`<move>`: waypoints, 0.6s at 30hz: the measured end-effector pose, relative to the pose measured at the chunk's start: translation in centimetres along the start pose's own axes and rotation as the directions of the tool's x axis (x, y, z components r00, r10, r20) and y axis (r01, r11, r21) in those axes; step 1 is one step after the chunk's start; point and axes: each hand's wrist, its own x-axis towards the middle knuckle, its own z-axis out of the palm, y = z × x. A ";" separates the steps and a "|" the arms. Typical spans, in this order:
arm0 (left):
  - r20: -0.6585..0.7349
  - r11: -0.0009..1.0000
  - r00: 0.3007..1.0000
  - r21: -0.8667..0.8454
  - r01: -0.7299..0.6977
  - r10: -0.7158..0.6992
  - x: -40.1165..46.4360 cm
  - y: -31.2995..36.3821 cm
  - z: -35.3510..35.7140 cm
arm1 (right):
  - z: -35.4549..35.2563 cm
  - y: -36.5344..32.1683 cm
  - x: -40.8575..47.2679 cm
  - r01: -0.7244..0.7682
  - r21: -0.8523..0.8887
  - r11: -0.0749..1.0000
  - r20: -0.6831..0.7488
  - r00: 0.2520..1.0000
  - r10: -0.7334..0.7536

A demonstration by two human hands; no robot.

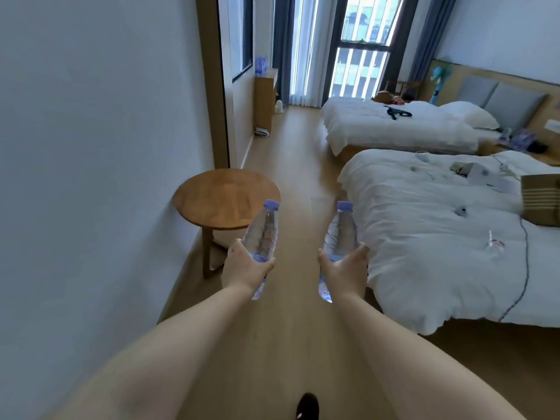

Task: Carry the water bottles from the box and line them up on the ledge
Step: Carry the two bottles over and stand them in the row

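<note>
Water bottles are held one per hand, both clear with pale purple caps and both raised in front of the body over the wooden floor. The left bottle is gripped around its lower half by the left hand, fingers and thumb curled round the body; cap end points up and away. The right bottle is gripped likewise by the right hand, thumb and fingers wrapped about the lower body, its base showing below the wrist. Both bottles are tilted slightly, caps forward, and are carried apart from one another. No contact with any surface is seen. A round wooden table stands just beside the left wall, below and beyond the left bottle. Two beds with white covers lie to the right; a cardboard box rests on the nearer bed at the right edge of view, and whether it is the source box cannot be told. Far ahead on the left, a wooden ledge by the window carries a cluster of pale purple objects, too small to be identified with certainty but possibly bottles already placed. Judgement: the carry step is in hand, two bottles in transit and not yet set down. How many remain in the box is not shown. Placement and alignment on the ledge are still to be done for this pair.
</note>
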 end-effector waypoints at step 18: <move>-0.208 0.990 0.975 -0.135 0.047 -0.075 29.9 7.0 8.5 | 17.0 -3.2 26.9 0.087 -0.062 0.994 0.179 0.981 -0.074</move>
